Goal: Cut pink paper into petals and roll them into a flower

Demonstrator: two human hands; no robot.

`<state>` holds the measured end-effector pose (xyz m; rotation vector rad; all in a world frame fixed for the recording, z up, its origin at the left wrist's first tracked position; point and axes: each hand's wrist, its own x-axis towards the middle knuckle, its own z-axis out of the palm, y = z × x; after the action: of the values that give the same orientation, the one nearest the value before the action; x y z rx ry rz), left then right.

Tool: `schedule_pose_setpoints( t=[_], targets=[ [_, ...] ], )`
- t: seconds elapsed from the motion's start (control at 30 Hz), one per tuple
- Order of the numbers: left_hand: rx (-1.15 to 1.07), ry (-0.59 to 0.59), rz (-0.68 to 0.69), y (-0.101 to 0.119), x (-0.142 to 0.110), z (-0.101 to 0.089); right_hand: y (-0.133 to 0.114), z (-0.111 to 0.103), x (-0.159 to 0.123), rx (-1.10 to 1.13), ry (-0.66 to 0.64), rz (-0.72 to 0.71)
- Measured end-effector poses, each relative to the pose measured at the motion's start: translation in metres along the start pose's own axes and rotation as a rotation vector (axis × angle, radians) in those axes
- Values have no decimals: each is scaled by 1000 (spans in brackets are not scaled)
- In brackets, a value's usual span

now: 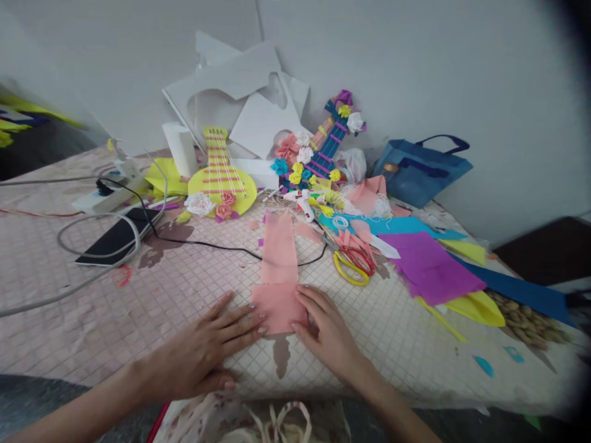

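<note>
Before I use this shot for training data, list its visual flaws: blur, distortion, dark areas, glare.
Head view: dark, blurry vignette at the right edge and upper right corner; soft focus overall, the blue bag lacking crisp edges; wide-angle stretch, forearms splaying toward the lower corners; flat, dim light, no strong glare on the wall.

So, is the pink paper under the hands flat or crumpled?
Flat: the pink paper lies smooth, with left hand and right hand touching it.
</note>
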<state>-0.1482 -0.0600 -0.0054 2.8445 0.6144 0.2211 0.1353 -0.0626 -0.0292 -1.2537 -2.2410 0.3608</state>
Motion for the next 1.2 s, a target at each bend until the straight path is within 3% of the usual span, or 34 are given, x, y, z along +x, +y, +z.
schedule_pose_setpoints(
  t=[0.33, 0.43, 0.67, 0.87, 1.2],
  targets=[
    [-112, -32, -29, 4, 0, -12, 4, 0, -2, 41, -10, -4],
    [-126, -57, -61, 8, 11, -17, 4, 0, -2, 9, -37, -19],
    [-202, -139, 23, 13, 37, -16, 4, 2, -3, -19, -34, -21],
    [-171, -95, 24, 12, 25, -8, 7, 3, -4, -36, -36, -37],
    [-179, -41, 47, 4, -2, -17, 9, 5, -5, -61, -24, -45]
  ],
)
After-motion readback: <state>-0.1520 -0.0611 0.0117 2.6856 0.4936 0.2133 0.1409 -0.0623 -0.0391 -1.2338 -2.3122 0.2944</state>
